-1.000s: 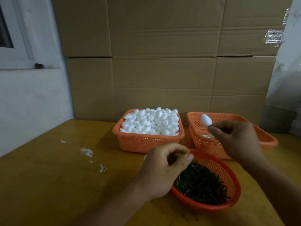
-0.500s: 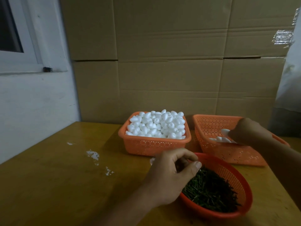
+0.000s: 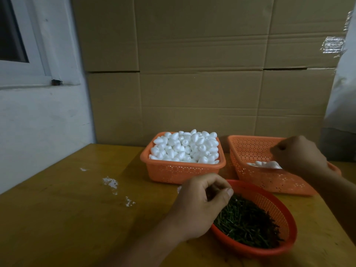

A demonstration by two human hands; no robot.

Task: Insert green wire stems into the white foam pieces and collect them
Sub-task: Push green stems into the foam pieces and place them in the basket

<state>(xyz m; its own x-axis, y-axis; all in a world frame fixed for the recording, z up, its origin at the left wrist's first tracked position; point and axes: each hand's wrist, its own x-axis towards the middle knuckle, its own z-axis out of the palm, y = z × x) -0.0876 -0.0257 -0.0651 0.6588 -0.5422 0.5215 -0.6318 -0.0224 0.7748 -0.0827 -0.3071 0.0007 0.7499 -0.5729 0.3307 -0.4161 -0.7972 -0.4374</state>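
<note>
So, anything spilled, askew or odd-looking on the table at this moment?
Yes: white crumbs lie scattered on the bare table, left of the full foam basket. The right basket sits askew, its near end swung outward.

Beside the square orange basket (image 3: 183, 171) heaped with white foam pieces (image 3: 185, 147), the right hand (image 3: 297, 154) reaches into a second basket (image 3: 269, 180), while the left hand (image 3: 200, 205) curls over a round basket (image 3: 279, 224) of green wire stems (image 3: 248, 222).

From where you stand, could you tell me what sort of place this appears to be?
Probably a small craft-assembly or packing workroom: flattened cardboard boxes line the wall, and a wooden table holds an orange basket heaped with white foam pieces and a round basket of green wire stems.
</note>
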